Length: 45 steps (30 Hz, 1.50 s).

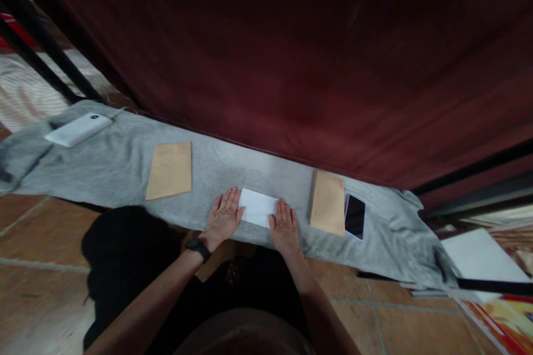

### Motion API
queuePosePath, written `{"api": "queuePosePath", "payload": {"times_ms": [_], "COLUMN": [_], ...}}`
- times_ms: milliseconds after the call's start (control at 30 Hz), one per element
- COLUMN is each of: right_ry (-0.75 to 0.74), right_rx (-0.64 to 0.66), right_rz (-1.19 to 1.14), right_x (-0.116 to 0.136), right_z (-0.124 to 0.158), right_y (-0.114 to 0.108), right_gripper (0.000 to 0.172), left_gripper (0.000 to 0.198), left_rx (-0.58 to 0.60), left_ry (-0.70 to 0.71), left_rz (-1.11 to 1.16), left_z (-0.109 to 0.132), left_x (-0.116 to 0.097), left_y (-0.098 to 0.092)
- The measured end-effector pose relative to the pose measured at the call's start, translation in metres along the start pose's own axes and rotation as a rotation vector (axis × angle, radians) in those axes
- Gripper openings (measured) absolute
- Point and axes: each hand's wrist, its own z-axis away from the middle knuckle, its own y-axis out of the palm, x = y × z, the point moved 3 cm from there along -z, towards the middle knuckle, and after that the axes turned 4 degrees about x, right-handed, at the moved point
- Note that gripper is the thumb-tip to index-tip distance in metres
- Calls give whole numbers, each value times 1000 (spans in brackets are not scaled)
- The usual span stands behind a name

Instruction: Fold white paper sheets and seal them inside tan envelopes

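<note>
A small white sheet of paper (258, 208) lies flat on the grey cloth between my hands. My left hand (225, 216), with a dark watch on its wrist, rests palm down at the sheet's left edge, fingers stretched out. At the right edge, my right hand (285, 227) lies flat too, its thumb touching the paper. Left of my hands is a single brown envelope (170, 171). To the right sits a stack of brown envelopes (328, 202), and beside it a dark-screened phone (355, 217).
The grey cloth (125, 161) covers a long narrow surface. A white device (79, 129) with a cable lies at its far left. A dark red curtain (270, 66) hangs behind. White sheets (483, 255) and colourful printed matter (508, 321) are at the lower right.
</note>
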Motion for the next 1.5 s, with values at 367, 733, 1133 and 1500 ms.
{"api": "queuePosePath", "payload": {"times_ms": [367,733,1133,1500], "right_ry": [275,427,388,355], "right_rx": [9,192,155,189], "right_rz": [-88,-273,-256,-195], "right_x": [6,-10,0,0], "right_z": [-23,-50,-57,-54], "right_y": [-23,-25,-25,-18], "right_gripper": [36,23,21,24], "left_gripper": [61,61,65,66], "left_rx": [-107,-118,-156,-46], "left_ry": [-32,-31,76,30], "left_rz": [-15,11,84,47], "left_z": [8,8,-3,-11], "left_x": [-6,-6,-37,-34], "left_y": [-2,-2,-6,8]}}
